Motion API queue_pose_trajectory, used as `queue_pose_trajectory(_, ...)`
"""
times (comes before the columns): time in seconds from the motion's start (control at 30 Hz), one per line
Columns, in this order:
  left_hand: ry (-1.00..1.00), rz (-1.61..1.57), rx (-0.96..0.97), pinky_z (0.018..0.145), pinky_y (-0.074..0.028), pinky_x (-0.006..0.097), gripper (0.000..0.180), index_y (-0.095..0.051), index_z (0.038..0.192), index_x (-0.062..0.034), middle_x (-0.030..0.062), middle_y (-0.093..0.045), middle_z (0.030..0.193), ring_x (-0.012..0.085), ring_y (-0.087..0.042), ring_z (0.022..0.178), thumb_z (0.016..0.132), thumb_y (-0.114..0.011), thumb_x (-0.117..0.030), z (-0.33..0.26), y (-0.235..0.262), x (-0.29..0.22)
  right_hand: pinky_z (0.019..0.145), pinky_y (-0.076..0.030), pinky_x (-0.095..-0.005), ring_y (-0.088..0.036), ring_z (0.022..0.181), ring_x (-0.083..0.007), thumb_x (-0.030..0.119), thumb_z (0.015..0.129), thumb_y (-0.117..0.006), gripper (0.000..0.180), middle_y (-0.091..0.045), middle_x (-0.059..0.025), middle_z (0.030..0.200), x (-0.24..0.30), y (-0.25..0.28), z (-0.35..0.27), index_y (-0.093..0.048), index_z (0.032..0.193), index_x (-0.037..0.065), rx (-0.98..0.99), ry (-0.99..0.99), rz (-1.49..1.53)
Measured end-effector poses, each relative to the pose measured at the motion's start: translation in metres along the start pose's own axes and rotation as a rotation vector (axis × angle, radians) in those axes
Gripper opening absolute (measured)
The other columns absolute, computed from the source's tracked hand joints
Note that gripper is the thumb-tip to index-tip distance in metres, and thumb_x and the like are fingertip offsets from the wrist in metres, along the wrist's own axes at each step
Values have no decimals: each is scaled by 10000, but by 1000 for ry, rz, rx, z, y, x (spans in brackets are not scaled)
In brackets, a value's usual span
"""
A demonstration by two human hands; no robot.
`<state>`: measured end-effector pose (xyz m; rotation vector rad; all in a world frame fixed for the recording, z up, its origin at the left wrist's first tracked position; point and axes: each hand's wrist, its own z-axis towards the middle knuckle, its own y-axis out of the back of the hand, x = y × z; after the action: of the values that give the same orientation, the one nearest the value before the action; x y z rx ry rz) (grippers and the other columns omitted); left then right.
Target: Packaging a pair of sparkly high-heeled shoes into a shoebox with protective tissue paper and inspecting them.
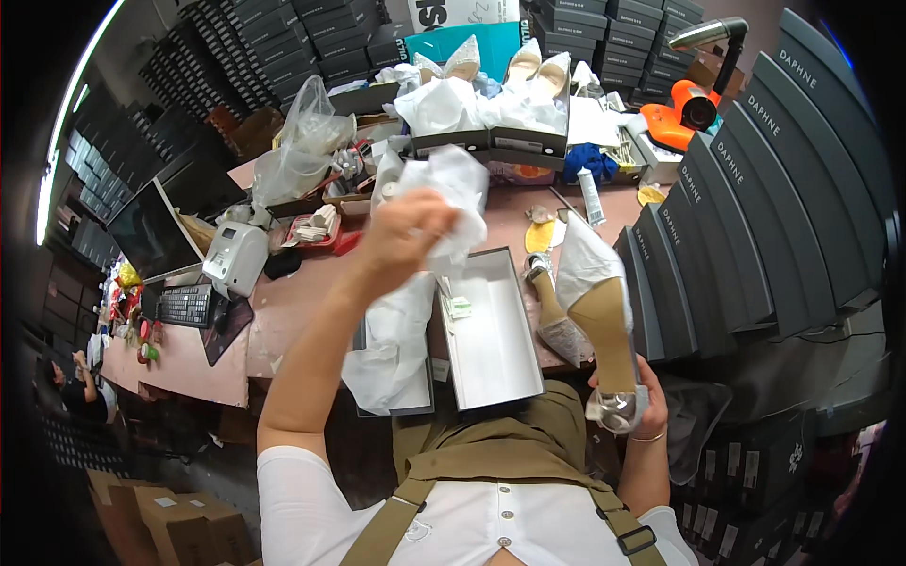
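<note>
My left hand [408, 236] is raised over the table, closed in a fist and smeared by motion, with crumpled white tissue paper [451, 193] in it. At the right my right hand [653, 406] holds a shoe [604, 321] by its heel end, the tan sole turned up. White paper covers the toe of this shoe. Beside it a second shoe [559, 325], pale and glittery, lies on the table. An open shoe box [500, 354], white inside, stands in front of me with a small green and white packet [459, 307] in it. White tissue [392, 354] lies over another box to its left.
Tall stacks of dark grey shoe boxes [727, 245] line the right side. Behind stand open boxes [528, 140] with wrapped glittery shoes. An orange lamp-like device [675, 118], a white tube [591, 196], a clear plastic bag [307, 141], a white machine [236, 257] and a keyboard [185, 305] surround the workspace.
</note>
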<state>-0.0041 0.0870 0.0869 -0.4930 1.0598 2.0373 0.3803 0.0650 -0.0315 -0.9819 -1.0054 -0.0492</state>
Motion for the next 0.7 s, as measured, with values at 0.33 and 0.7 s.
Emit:
queue_pose_trajectory(0.33,32,316,50,645,-506,382,157,-596,921,-8,122,-573,968,310,-615,736,769,-633,-21,-96,-83,-17,993,-409,-386,-563,1141,-283,364,726,-748,894,-557,-247,1219,31,-48,4,-335,1362,-109,198,-294,-46)
queue_pose_trajectory(0.7,185,330,53,768,-507,356,345,-605,1095,20,178,-587,1147,301,-637,883,758,-546,58,-122,-47,-20,941,-434,-312,-534,1104,-178,308,761,-701,792,-533,-142,1238,-10,-26,30,-364,1362,-83,98,-476,-256)
